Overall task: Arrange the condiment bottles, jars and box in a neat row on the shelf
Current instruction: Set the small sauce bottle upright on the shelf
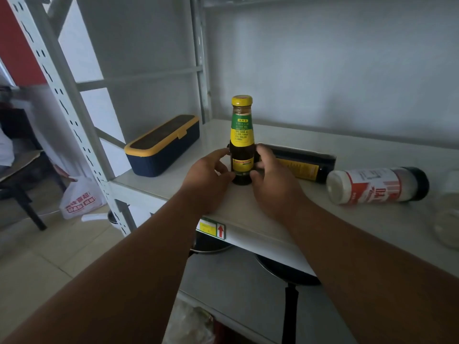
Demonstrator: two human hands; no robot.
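A dark sauce bottle with a yellow cap and green-yellow label stands upright near the front of the white shelf. My left hand grips its lower body from the left and my right hand grips it from the right. Behind my right hand a dark bottle with a yellow label lies on its side. To the right, a white jar with a red label and black lid also lies on its side. A navy box with a yellow-rimmed lid sits at the shelf's left end.
A clear glass jar shows blurred at the right edge. Upright shelf posts stand at the left and behind the box. Pans lie on the lower shelf. A white plastic bag sits on the floor at the left.
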